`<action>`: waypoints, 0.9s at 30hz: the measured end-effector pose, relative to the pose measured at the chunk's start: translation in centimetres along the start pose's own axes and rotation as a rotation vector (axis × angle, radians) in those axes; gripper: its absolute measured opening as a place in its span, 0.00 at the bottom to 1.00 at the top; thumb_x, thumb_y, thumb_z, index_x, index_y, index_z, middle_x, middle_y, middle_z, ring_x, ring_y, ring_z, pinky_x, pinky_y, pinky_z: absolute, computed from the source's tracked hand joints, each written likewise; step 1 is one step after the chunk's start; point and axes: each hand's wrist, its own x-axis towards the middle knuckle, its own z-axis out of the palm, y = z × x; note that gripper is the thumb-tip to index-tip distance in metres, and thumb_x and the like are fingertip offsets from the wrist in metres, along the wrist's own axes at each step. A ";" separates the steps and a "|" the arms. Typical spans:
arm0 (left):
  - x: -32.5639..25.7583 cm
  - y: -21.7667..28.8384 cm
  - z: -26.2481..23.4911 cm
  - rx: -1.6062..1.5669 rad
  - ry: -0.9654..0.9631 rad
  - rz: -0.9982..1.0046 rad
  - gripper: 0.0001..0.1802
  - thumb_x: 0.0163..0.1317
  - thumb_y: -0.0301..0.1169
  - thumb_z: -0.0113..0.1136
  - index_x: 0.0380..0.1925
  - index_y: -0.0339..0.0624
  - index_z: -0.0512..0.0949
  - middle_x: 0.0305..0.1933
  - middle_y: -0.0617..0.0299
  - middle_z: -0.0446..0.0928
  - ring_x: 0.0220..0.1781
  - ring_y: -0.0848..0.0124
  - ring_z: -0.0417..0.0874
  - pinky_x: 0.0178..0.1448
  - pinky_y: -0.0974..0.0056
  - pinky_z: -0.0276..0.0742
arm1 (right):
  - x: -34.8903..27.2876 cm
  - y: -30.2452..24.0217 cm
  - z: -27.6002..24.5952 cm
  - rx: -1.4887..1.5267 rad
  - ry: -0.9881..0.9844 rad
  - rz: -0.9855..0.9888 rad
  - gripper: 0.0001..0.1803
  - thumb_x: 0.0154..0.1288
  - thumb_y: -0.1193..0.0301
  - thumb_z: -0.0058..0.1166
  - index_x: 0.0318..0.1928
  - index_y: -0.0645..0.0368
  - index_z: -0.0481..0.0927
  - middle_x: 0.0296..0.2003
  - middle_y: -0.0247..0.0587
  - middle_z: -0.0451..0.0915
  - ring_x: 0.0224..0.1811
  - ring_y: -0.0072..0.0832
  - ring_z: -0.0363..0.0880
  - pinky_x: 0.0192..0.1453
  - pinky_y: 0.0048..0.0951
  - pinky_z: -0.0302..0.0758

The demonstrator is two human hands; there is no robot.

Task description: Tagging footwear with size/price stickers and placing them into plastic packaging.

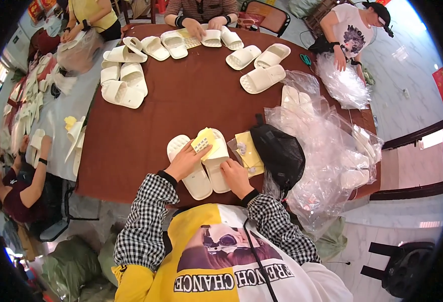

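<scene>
A pair of white slippers lies side by side before me on the brown table, the left slipper [197,183] next to the right slipper [218,176]. My left hand [185,160] holds a small yellow sticker sheet [205,140] with rows of printed labels over the slippers' straps. Bent fingers of my right hand [235,178] close at the outer edge of the right slipper, by its strap; their tips are partly hidden. Just right of the pair are more yellow sheets [248,151] with a crumpled scrap on top.
A black mesh bag [279,156] sits beside a heap of clear plastic bags [314,166] with white slippers inside. More slippers [126,93] ring the table's far side, near green scissors [306,60]. People work across the brown table [181,95] and at a grey table [78,100] leftward.
</scene>
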 end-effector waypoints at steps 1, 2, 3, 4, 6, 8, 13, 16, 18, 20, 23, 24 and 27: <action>0.0 0.0 -0.1 -0.002 -0.001 0.002 0.34 0.62 0.24 0.51 0.71 0.55 0.63 0.66 0.51 0.71 0.71 0.49 0.65 0.76 0.53 0.60 | 0.1 0.0 0.1 -0.012 -0.011 0.004 0.03 0.61 0.74 0.55 0.35 0.59 0.76 0.35 0.43 0.76 0.38 0.42 0.78 0.41 0.41 0.75; 0.0 0.1 -0.1 0.000 0.007 0.009 0.34 0.62 0.24 0.51 0.70 0.55 0.63 0.66 0.51 0.72 0.71 0.49 0.66 0.76 0.52 0.60 | 0.1 0.1 0.0 -0.014 -0.011 0.007 0.03 0.61 0.74 0.55 0.35 0.59 0.76 0.35 0.43 0.76 0.38 0.42 0.78 0.41 0.41 0.75; 0.0 0.1 -0.1 0.002 0.016 0.017 0.35 0.62 0.23 0.52 0.70 0.55 0.64 0.65 0.51 0.72 0.70 0.48 0.66 0.76 0.52 0.60 | 0.1 0.2 0.0 0.067 0.004 0.105 0.04 0.62 0.74 0.55 0.36 0.59 0.75 0.35 0.44 0.76 0.38 0.44 0.78 0.41 0.42 0.75; 0.0 0.1 -0.1 0.001 0.018 0.017 0.35 0.62 0.23 0.52 0.70 0.55 0.64 0.65 0.51 0.72 0.70 0.48 0.66 0.76 0.52 0.60 | 0.2 0.4 0.0 0.147 0.019 0.200 0.04 0.63 0.73 0.55 0.36 0.60 0.75 0.35 0.45 0.76 0.38 0.45 0.78 0.41 0.43 0.75; -0.1 -0.1 0.0 -0.003 0.031 0.036 0.35 0.61 0.23 0.52 0.70 0.55 0.64 0.65 0.50 0.73 0.70 0.49 0.66 0.76 0.52 0.60 | 0.7 1.7 -0.8 0.177 0.105 0.206 0.04 0.65 0.72 0.54 0.37 0.59 0.75 0.36 0.46 0.76 0.37 0.47 0.79 0.38 0.45 0.76; -0.1 0.0 0.1 0.016 0.033 0.031 0.35 0.61 0.22 0.52 0.70 0.55 0.64 0.64 0.50 0.73 0.70 0.49 0.66 0.76 0.52 0.60 | 1.2 3.0 -2.2 0.209 0.188 0.214 0.04 0.66 0.71 0.53 0.37 0.58 0.74 0.36 0.47 0.76 0.37 0.49 0.80 0.36 0.47 0.76; -0.3 -0.2 0.0 0.038 -0.029 0.010 0.35 0.61 0.22 0.51 0.70 0.55 0.64 0.62 0.50 0.75 0.70 0.50 0.68 0.77 0.52 0.58 | 2.4 5.0 -3.8 -0.055 0.109 0.318 0.05 0.65 0.70 0.54 0.36 0.59 0.75 0.37 0.46 0.77 0.36 0.48 0.80 0.38 0.46 0.76; -0.1 -0.1 0.1 0.022 0.044 0.036 0.35 0.61 0.21 0.50 0.70 0.55 0.63 0.61 0.50 0.76 0.69 0.50 0.69 0.77 0.51 0.57 | 2.4 5.9 -2.8 -0.128 0.066 0.319 0.05 0.65 0.70 0.54 0.36 0.58 0.75 0.37 0.45 0.77 0.37 0.47 0.80 0.38 0.46 0.77; 0.1 0.1 0.0 0.011 0.048 0.052 0.36 0.61 0.20 0.50 0.70 0.54 0.63 0.62 0.50 0.76 0.69 0.51 0.69 0.78 0.51 0.55 | 1.8 6.2 -2.5 -0.150 0.056 0.333 0.05 0.65 0.70 0.54 0.36 0.57 0.75 0.37 0.45 0.77 0.37 0.47 0.80 0.38 0.46 0.77; -0.3 -0.1 -0.1 0.021 0.045 0.051 0.36 0.61 0.21 0.50 0.71 0.53 0.62 0.62 0.50 0.75 0.69 0.51 0.69 0.79 0.51 0.54 | 1.6 5.9 -2.9 -0.093 0.053 0.286 0.05 0.65 0.69 0.54 0.37 0.58 0.77 0.37 0.45 0.77 0.38 0.47 0.81 0.39 0.46 0.77; -0.2 0.2 -0.9 -0.026 -0.017 0.038 0.36 0.61 0.23 0.51 0.72 0.51 0.60 0.61 0.46 0.75 0.69 0.50 0.68 0.79 0.51 0.52 | 0.6 5.7 -3.7 -0.025 0.021 0.317 0.06 0.65 0.71 0.54 0.38 0.59 0.79 0.38 0.46 0.78 0.38 0.47 0.81 0.41 0.44 0.77; -0.1 0.4 -1.3 -0.079 -0.076 0.017 0.37 0.60 0.24 0.52 0.72 0.49 0.59 0.61 0.43 0.74 0.69 0.49 0.68 0.79 0.51 0.51 | 0.4 5.7 -4.0 -0.027 0.022 0.319 0.06 0.65 0.71 0.54 0.38 0.59 0.79 0.38 0.46 0.78 0.38 0.47 0.81 0.41 0.44 0.77; -0.9 -0.1 -1.1 -0.095 0.079 0.042 0.40 0.59 0.27 0.52 0.73 0.43 0.55 0.58 0.37 0.73 0.64 0.45 0.71 0.76 0.50 0.55 | 0.1 4.6 -5.0 0.150 0.069 0.329 0.05 0.66 0.73 0.54 0.40 0.60 0.78 0.39 0.48 0.78 0.39 0.46 0.81 0.41 0.42 0.78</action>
